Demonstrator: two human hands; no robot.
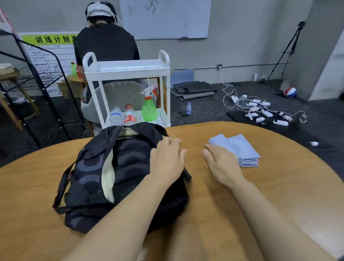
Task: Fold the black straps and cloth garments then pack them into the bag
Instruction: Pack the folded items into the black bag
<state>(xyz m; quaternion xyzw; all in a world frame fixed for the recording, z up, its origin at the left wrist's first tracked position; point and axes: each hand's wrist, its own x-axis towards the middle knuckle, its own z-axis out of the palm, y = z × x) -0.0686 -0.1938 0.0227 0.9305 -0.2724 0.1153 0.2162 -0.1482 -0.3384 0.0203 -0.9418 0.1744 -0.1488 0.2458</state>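
A black bag [117, 173] with grey arc patterns lies on the round wooden table [280, 194], its mouth showing a pale lining. My left hand [166, 160] rests flat on the bag's right side, fingers relaxed. A folded light-blue cloth [242, 148] lies in a stack to the right of the bag. My right hand [220, 163] lies open on the table, its fingers just touching the cloth's left edge. The bag's black straps [60, 188] trail along its left side.
Beyond the table's far edge stands a white trolley [126, 71] with water bottles and a green spray bottle [149, 109]. A person sits behind it, back turned. A black wire rack [35, 81] stands at left. Chargers and cables [261, 109] lie on the dark floor at right.
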